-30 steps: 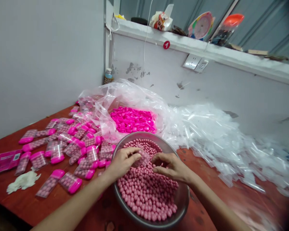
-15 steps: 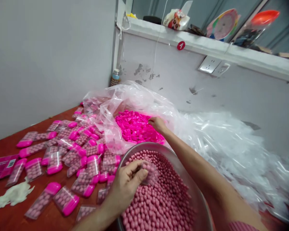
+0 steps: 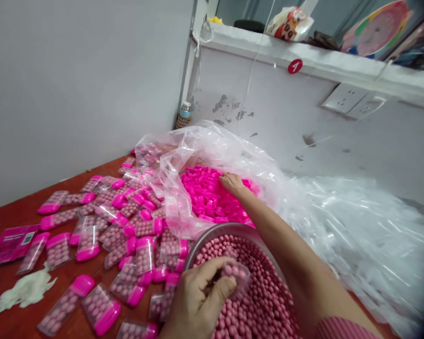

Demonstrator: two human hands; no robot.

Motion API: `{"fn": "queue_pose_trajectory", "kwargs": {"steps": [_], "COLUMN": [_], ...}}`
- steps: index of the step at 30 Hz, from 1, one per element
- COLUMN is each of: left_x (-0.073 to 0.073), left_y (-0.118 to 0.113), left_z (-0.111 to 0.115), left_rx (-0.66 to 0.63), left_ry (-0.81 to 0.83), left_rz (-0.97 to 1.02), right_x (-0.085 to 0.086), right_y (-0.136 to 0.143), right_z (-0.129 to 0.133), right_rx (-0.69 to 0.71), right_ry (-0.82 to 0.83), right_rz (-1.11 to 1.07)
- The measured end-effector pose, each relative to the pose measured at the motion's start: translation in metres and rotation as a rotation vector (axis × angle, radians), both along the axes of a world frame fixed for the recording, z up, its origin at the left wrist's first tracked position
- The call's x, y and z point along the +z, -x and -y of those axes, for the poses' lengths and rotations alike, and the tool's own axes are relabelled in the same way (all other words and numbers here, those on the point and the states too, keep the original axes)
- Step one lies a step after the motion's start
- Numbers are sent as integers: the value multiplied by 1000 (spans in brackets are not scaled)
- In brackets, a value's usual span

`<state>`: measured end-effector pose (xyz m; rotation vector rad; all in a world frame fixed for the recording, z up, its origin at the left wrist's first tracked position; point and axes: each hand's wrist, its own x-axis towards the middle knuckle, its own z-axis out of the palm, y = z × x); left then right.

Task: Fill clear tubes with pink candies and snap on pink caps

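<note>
The person's left hand (image 3: 199,294) was over the near-left part of a metal bowl (image 3: 194,249), its grip closed, thumb against fingers, on a small clear case (image 3: 242,280) with pink beads in it. The case was tilted, above the mass of loose pink beads (image 3: 257,270) that filled much of the bowl.

The right arm stretched across the bowl's right side, a ribbed pink cuff (image 3: 342,328) pushed up near the elbow. The right hand (image 3: 232,182) was down at a heap of bright pink caps (image 3: 212,205) beyond the bowl, its fingers bent in at them; I could not tell how far open that grip was or whether it had hold of one. The caps lay in the mouth of a big clear plastic bag (image 3: 178,207), crumpled around them.

To the left, capped cases (image 3: 101,306) full of beads were strewn over the red table (image 3: 10,212), many lying on top of one another. At their near-left edge were a crumpled white scrap (image 3: 26,289) and a flat magenta packet (image 3: 12,245). A blurred heap of clear plastic pieces (image 3: 367,226) spread over the right side, against the wall. A bottle (image 3: 183,115) stood in the far corner.
</note>
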<state>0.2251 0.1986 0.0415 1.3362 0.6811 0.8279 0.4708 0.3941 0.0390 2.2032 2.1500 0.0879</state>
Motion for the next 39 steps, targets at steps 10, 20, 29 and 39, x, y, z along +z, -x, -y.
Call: {"fn": "queue_pose_trajectory", "kwargs": {"steps": [10, 20, 29, 39], "left_x": [4, 6, -6, 4], "left_y": [0, 1, 6, 3], "left_z": [0, 10, 18, 13], "left_rx": [46, 23, -62, -217], "left_ry": [-203, -429, -813, -554], "left_rz": [-130, -199, -361, -247], "right_x": [72, 55, 46, 81], "right_y": [27, 76, 84, 80], "right_z": [166, 252, 268, 265], "right_rx": [193, 387, 464, 622], "right_ry": [-115, -187, -106, -57], "right_rz": [-657, -679, -487, -219]}}
